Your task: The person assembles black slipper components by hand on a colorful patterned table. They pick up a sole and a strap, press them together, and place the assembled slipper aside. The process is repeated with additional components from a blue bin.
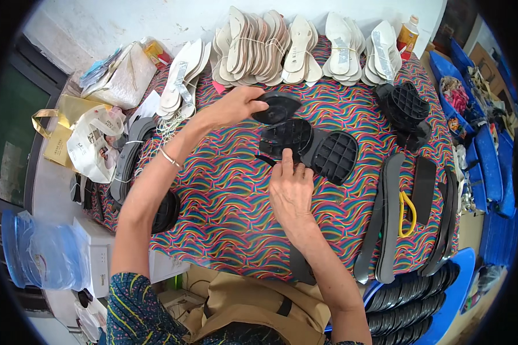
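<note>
My left hand [244, 105] is closed on the edge of a black moulded sole piece [277, 107], lifted at an angle above the table. Under it lie black soles with grid-ribbed undersides; one ribbed pad [336, 156] faces up to the right, and another ribbed pad [285, 135] is nearer the left hand. My right hand [292, 187] rests on the second pad with the index finger stretched onto it and the other fingers curled. A thin dark pointed piece [265, 159] sticks out left of that finger; whether the curled fingers hold it is hidden.
Tied bundles of pale insoles [250, 49] line the back edge of the patterned tablecloth [224, 230]. More black soles [406, 109] are piled at the right. Grey strips [390, 218] lie near a yellow loop [407, 214]. A blue crate [463, 276] of black soles stands below the front-right edge.
</note>
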Action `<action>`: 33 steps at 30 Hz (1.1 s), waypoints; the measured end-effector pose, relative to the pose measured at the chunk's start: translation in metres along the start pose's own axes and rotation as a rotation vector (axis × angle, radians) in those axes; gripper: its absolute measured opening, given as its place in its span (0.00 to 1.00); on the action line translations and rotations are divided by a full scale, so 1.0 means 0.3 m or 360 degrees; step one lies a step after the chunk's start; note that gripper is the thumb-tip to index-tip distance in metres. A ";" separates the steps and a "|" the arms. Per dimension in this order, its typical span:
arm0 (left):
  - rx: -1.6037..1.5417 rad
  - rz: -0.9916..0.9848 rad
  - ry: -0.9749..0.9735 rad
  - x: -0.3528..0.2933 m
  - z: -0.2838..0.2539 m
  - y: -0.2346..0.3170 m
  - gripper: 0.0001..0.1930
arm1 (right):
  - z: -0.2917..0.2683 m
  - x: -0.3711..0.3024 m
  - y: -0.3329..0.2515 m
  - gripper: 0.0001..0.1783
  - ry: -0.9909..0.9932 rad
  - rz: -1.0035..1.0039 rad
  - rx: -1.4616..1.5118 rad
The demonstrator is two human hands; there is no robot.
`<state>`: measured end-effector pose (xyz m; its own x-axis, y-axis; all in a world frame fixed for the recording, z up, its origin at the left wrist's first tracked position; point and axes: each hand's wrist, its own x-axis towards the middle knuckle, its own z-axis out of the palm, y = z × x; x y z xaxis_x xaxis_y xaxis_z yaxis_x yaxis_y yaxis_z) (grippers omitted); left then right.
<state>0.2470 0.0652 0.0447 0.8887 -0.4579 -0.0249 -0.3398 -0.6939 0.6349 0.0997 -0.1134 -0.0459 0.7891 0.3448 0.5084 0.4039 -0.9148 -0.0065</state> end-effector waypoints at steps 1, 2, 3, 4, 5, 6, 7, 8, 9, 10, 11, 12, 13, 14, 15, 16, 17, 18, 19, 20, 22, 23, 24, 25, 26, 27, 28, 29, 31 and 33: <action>-0.0198 -0.0028 0.0118 -0.017 0.003 -0.036 0.11 | 0.004 0.002 -0.002 0.09 0.0027 -0.0009 0.0012; -0.0395 -0.0057 0.0240 -0.035 0.004 -0.069 0.12 | 0.008 0.003 -0.002 0.10 0.0055 -0.0020 0.0025; -0.0596 -0.0082 0.0365 -0.053 -0.001 -0.069 0.12 | 0.010 0.003 0.000 0.10 0.0080 -0.0032 0.0033; -0.0644 -0.0233 0.0499 -0.069 -0.024 -0.071 0.13 | 0.006 0.004 -0.004 0.10 0.0061 -0.0023 0.0031; -0.0690 -0.0387 0.0635 -0.087 -0.050 -0.069 0.14 | 0.006 0.001 -0.006 0.10 0.0076 -0.0028 0.0052; -0.0532 -0.0316 0.0738 -0.107 -0.058 -0.031 0.15 | 0.010 -0.002 0.001 0.10 0.0093 -0.0030 0.0060; -0.0370 -0.0238 0.0835 -0.130 -0.058 0.019 0.15 | 0.010 -0.004 0.011 0.10 0.0113 -0.0026 0.0064; -0.0423 -0.0141 0.0917 -0.157 -0.046 0.059 0.13 | 0.009 -0.007 0.017 0.09 0.0071 -0.0001 0.0098; -0.0457 -0.0051 0.1008 -0.199 -0.035 0.103 0.12 | 0.005 -0.007 0.019 0.10 0.0080 0.0007 0.0162; -0.0492 0.0045 0.1087 -0.225 -0.025 0.137 0.11 | 0.009 -0.007 0.020 0.10 0.0087 0.0027 0.0222; -0.0393 0.0062 0.1129 -0.241 -0.016 0.171 0.12 | 0.011 -0.006 0.023 0.10 0.0092 0.0047 0.0282; -0.0295 0.0064 0.1173 -0.265 -0.001 0.205 0.12 | 0.006 -0.004 0.022 0.10 0.0113 0.0053 0.0342; -0.0209 0.0063 0.1224 -0.281 0.009 0.236 0.12 | -0.004 0.006 0.030 0.10 0.0129 0.0049 0.0392; -0.0071 -0.0018 0.1146 -0.284 0.003 0.263 0.13 | -0.017 0.007 0.033 0.10 0.0144 0.0044 0.0442; 0.0052 0.0032 0.1203 -0.279 0.010 0.272 0.13 | -0.029 0.008 0.038 0.09 0.0128 0.0092 0.0530; 0.0177 0.0081 0.1259 -0.274 0.019 0.282 0.14 | -0.042 0.008 0.042 0.09 0.0111 0.0141 0.0617; 0.0305 0.0127 0.1313 -0.277 0.026 0.292 0.15 | -0.057 0.010 0.046 0.09 0.0094 0.0189 0.0703; 0.0419 0.0223 0.1362 -0.288 0.034 0.297 0.17 | -0.079 0.008 0.046 0.07 0.0053 0.0259 0.0796; 0.0374 0.0213 0.1396 -0.316 0.047 0.306 0.18 | -0.081 0.004 0.050 0.07 0.0071 0.0263 0.0867; 0.0328 0.0205 0.1429 -0.354 0.070 0.322 0.18 | -0.081 0.000 0.058 0.07 0.0090 0.0268 0.0937; 0.0286 0.0172 0.1393 -0.429 0.126 0.352 0.20 | -0.095 -0.014 0.080 0.10 -0.0044 0.0418 0.1138; 0.0257 0.0110 0.1402 -0.474 0.156 0.355 0.20 | -0.098 -0.009 0.090 0.11 -0.0109 0.0458 0.1228; 0.0236 0.0031 0.1412 -0.530 0.189 0.359 0.20 | -0.101 -0.001 0.092 0.12 -0.0186 0.0490 0.1330; 0.0274 -0.0050 0.1406 -0.576 0.229 0.354 0.20 | -0.108 0.003 0.099 0.14 -0.0266 0.0529 0.1413; 0.0305 -0.0129 0.1403 -0.616 0.276 0.346 0.20 | -0.117 0.005 0.101 0.16 -0.0268 0.0563 0.1528; 0.0286 -0.0166 0.1359 -0.651 0.320 0.354 0.20 | -0.104 0.002 0.112 0.16 -0.0305 0.0610 0.1682; 0.0259 -0.0196 0.1320 -0.682 0.366 0.362 0.20 | -0.080 -0.003 0.137 0.16 -0.0339 0.0655 0.1827; 0.0233 -0.0225 0.1279 -0.707 0.407 0.367 0.21 | -0.068 -0.008 0.154 0.16 -0.0371 0.0702 0.1971; 0.0287 -0.0263 0.1148 -0.749 0.504 0.360 0.21 | -0.115 0.004 0.169 0.16 -0.0491 0.0813 0.2306; 0.0334 -0.0277 0.1056 -0.760 0.557 0.348 0.22 | -0.146 -0.004 0.214 0.17 -0.0596 0.0940 0.2539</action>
<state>-0.0426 0.0042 -0.0125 0.9126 0.0574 0.4047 -0.1687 -0.8489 0.5008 0.1043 -0.1817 -0.0093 0.9484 0.3057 -0.0838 -0.1143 0.0833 -0.9899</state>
